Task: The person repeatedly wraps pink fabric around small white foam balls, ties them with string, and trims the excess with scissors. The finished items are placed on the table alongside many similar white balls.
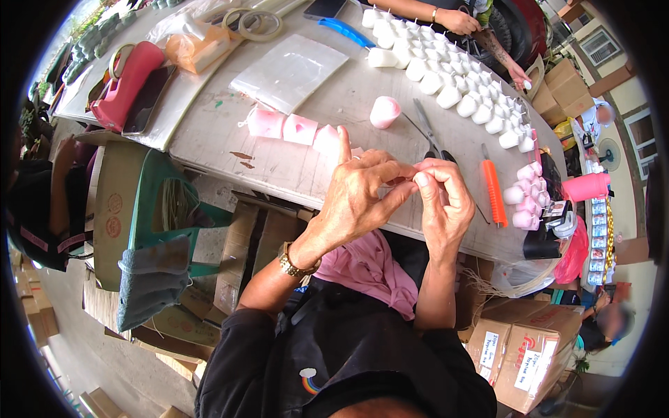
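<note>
Over the table's near edge, my left hand (357, 191) and my right hand (446, 205) meet with fingertips pinched together. What they hold between them is too small or hidden to make out. Just beyond my left hand lies a row of pink cup-shaped candles (300, 130), partly covered by my fingers. A single pink candle (385, 112) stands farther off. Beside it are scissors (425, 120) with dark handles. To the right of my right hand lies a pointed tool with an orange handle (492, 194). A cluster of pale pink candles (527, 194) sits past it.
Many white candles with wicks (432, 82) fill the far right. Clear plastic bags (289, 70), a blue-handled tool (346, 32), tape rolls (260, 25) and a pink tape dispenser (131, 87) lie to the left. Another person's hand (460, 21) rests beyond. Cardboard boxes (519, 317) stand lower right.
</note>
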Demonstrator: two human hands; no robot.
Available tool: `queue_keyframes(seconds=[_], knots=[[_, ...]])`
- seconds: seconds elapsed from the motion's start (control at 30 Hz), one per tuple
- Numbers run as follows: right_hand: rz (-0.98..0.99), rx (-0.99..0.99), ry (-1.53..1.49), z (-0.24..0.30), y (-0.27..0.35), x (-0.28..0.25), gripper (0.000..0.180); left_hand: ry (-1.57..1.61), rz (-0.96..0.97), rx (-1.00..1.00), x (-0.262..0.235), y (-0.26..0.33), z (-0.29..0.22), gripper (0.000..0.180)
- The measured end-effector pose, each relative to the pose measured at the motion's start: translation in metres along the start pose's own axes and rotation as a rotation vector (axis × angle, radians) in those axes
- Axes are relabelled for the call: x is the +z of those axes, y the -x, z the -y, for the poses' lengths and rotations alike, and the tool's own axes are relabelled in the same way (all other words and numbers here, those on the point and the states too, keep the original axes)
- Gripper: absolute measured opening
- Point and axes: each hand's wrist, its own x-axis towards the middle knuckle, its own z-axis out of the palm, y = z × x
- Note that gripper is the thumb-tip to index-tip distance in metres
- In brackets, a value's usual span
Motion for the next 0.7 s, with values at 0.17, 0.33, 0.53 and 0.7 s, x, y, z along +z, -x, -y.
queue_keyframes(seconds=[0.17,0.33,0.53,0.7], knots=[[0.004,0.085,-0.161,0.001,0.002,0.001,0.007,-0.097,-0.093,0.0,0.006,0.004,-0.002,0.009],[-0.036,0.067,-0.171,0.001,0.006,0.005,0.01,-0.019,-0.15,-0.044,0.005,0.004,-0.006,0.008],[-0.061,-0.044,-0.072,-0.002,0.004,0.009,0.021,0.111,-0.131,-0.143,-0.003,0.002,-0.012,0.009],[-0.055,0.038,-0.103,0.002,0.002,0.009,0.019,0.138,-0.168,-0.13,-0.005,0.0,-0.015,0.008]])
